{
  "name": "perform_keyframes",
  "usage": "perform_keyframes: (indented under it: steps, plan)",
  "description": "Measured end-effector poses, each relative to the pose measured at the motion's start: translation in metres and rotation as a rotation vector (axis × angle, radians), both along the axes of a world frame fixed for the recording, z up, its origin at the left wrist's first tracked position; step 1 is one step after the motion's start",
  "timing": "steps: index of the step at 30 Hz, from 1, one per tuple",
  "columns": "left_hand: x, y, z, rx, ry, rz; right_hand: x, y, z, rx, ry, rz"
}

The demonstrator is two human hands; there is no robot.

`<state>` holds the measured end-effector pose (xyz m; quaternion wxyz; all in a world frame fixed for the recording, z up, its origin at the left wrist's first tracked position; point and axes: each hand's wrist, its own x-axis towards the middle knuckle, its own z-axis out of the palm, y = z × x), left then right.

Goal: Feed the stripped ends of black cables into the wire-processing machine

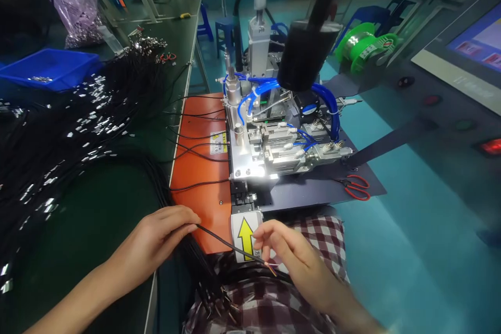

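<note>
Glare whitens part of the machine point(279, 138) amid dim, softly blurred surroundings.

Black cable point(230, 243) in left hand point(165, 230), slanting down rightward; coloured end wires point(271, 270) bared.

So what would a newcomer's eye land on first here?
Probably the brightly lit metal machine in the centre, with blue tubes arching over it. Next, the yellow arrow on the white label in front of it, between the left hand, pinching a black cable, and the right hand, near its thin coloured wires. The green spool stands out at upper right.
</note>
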<state>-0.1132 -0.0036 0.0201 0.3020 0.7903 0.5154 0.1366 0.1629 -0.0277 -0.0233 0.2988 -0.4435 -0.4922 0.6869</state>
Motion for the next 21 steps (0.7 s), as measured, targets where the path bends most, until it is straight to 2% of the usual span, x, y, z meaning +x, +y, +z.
perform_keyframes:
  steps: [6, 8, 12, 14, 16, 18, 21]
  plan:
    - [-0.002, -0.010, -0.010, 0.123, 0.024, 0.059, 0.005, 0.000, 0.004, -0.007, 0.088, 0.006]
    - [0.001, -0.010, -0.010, 0.150, 0.082, 0.063, 0.006, 0.000, 0.006, 0.013, 0.048, -0.013]
    - [0.033, -0.008, -0.007, 0.152, 0.199, -0.024, 0.002, 0.002, 0.009, 0.029, -0.181, -0.092]
    - [0.059, -0.006, -0.003, 0.121, 0.114, -0.092, 0.000, 0.004, 0.011, 0.072, -0.215, -0.102]
    - [0.084, -0.002, 0.002, 0.054, -0.058, -0.140, 0.001, 0.008, 0.013, 0.098, -0.193, -0.112]
    - [0.100, 0.003, 0.005, -0.185, -0.212, -0.153, 0.007, 0.013, 0.013, 0.080, -0.114, -0.149]
    - [0.107, 0.009, 0.002, -0.400, -0.405, -0.016, 0.016, 0.019, 0.011, 0.010, 0.023, -0.232]
